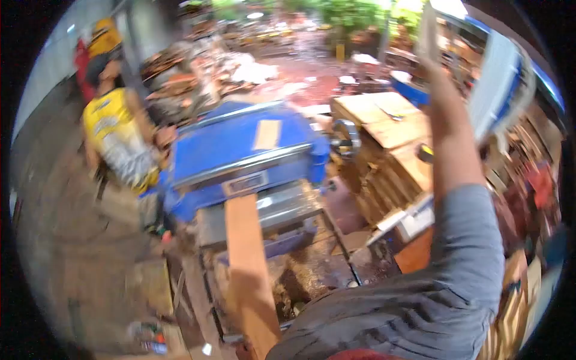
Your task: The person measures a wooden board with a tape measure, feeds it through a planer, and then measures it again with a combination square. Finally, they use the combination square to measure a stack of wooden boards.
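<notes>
My right arm in a grey sleeve reaches up along the right side, and my right hand (428,36) is at the top, smeared by motion. Its fingers cannot be made out, nor whether it touches the pale upright there. My left hand is not in view. In front of me is a blue thickness planer (210,150) with a metal bed (288,204). A long brown board (243,258) lies on the bed, one end at the machine's opening, the other running down to the bottom edge beside my body. A small wood piece (267,134) rests on the planer's top.
A person in a yellow and white top (123,132) sits or crouches left of the planer. Right of it stands a wooden cabinet (381,126) with a dark handwheel (346,138) beside it. Scrap wood (186,78) is heaped behind. Wood pieces lean at the right.
</notes>
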A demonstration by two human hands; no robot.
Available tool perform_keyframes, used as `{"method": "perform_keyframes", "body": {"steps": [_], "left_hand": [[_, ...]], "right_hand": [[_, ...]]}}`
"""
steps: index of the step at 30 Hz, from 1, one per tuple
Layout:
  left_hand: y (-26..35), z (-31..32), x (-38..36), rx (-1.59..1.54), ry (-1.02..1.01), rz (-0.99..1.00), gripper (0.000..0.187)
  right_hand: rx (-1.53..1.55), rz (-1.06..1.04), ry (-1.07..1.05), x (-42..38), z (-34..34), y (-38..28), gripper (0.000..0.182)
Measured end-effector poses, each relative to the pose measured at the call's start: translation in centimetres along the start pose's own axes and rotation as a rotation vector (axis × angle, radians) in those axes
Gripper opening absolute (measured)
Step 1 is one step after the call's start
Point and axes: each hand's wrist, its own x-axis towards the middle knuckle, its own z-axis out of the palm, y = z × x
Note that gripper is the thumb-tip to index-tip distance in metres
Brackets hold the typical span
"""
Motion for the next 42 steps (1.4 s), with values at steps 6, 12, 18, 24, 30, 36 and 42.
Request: {"method": "perform_keyframes", "body": {"steps": [6,12,18,24,30,36,42], "left_hand": [[-3.5,0.7,-1.0,0.027,-0.113,-0.114,0.042],[2.6,-2.3,-1.2,-0.097,-0.136,-0.197,0.044],[5.3,-2.7,-1.7,-0.285,-0.216,-0.333,0.042],[-2.2,-2.1,-6.2,-0.236,-0.239,-0.273,0.048],[-0.8,-1.0,-14.6,0.076,-0.104,-0.421,0.058],[1.0,1.9,-22.3,0.090,0.033,-0.441,0.065],[1.4,2.7,-22.6,0.025,0.065,-0.426,0.063]], "right_hand": [[0.143,-0.177,0.050,5.3,2.8,1.2,0.052],[0.333,-0.741,0.136,-3.0,11.2,-7.4,0.049],[0.502,-1.040,-0.474,-31.3,24.8,-17.5,0.025],[0.818,-1.128,-0.752,-50.3,33.6,-17.6,0.021],[0.837,-1.022,-1.040,-55.3,34.4,-14.7,0.029],[0.909,-0.986,-1.268,-56.6,40.0,-11.1,0.030],[1.200,-0.808,-1.455,-57.6,37.1,-12.1,0.034]]}}
